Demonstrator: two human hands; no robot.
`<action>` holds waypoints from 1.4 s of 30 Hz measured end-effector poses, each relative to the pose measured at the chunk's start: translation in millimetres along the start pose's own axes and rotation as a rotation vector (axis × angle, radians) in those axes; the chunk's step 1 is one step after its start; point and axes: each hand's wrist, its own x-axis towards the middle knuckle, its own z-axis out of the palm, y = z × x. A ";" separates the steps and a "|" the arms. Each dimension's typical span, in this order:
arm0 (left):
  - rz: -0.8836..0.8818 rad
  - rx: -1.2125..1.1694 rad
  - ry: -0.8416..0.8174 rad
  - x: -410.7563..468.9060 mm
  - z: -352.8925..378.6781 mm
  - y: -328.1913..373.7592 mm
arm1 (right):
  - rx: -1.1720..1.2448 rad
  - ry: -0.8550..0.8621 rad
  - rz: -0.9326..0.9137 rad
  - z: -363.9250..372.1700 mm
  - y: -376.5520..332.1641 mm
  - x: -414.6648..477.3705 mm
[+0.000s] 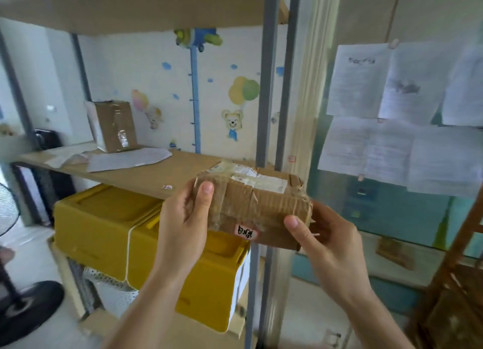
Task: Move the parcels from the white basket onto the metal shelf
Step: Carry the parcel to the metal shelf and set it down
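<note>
A worn, taped cardboard parcel (257, 205) with a white label on top and a pink sticker on its front is held in both hands. My left hand (184, 225) grips its left end, thumb on the top edge. My right hand (324, 241) holds its right end from below, thumb on the front. The parcel hovers over the front right corner of the metal shelf's wooden board (146, 176), beside a grey upright post (266, 92). Another taped brown box (112, 125) stands at the back left of that board. The white basket is out of view.
Flat white mailers (125, 159) lie on the board near the brown box. A yellow crate (125, 233) fills the level below. A fan's black base (28, 309) sits on the floor at left. Papers (397, 113) hang on glass at right, with a wooden rack (454, 283) beneath.
</note>
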 end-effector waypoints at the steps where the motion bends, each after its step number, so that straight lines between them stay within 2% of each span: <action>1: -0.015 -0.003 0.005 3.9 -9.5 -6.1 | -0.010 -0.015 -0.009 11.1 -1.2 6.7; 4: -0.094 -0.030 -0.046 19.0 -43.1 -28.3 | -0.044 -0.067 -0.058 45.5 -5.7 26.7; 7: -0.196 -0.185 -0.102 48.9 -78.3 -49.2 | -0.065 -0.155 -0.072 84.9 -12.9 48.2; 9: -0.227 -0.204 -0.121 73.3 -95.3 -63.3 | -0.070 -0.177 -0.089 111.3 -14.7 66.3; 13: -0.207 0.064 -0.132 123.6 -110.5 -107.0 | -0.076 -0.154 -0.080 162.2 -11.5 113.5; 17: -0.235 0.142 -0.140 170.7 -117.5 -158.5 | -0.116 -0.163 0.002 215.6 -1.1 153.6; 21: -0.294 0.159 -0.237 212.4 -129.0 -219.4 | -0.166 -0.155 0.081 264.3 12.9 175.8; 26: -0.346 0.300 -0.399 233.3 -129.8 -278.9 | -0.299 -0.173 0.212 306.4 32.9 179.2; 34: -0.257 0.179 -0.477 239.6 -134.3 -299.7 | -0.348 -0.138 0.281 313.5 40.9 186.4; 36: -0.210 0.133 -0.448 235.3 -137.4 -298.4 | -0.365 -0.134 0.279 311.2 38.0 183.6; 39: 0.023 0.240 -0.250 227.8 -137.9 -283.7 | -0.380 -0.082 0.200 296.6 27.4 174.6; 40: 0.122 0.248 -0.220 226.6 -135.2 -273.6 | -0.379 -0.074 0.153 288.1 21.5 170.9; 42: 0.277 0.200 -0.268 227.7 -123.4 -249.9 | -0.388 -0.065 0.054 266.5 7.9 163.6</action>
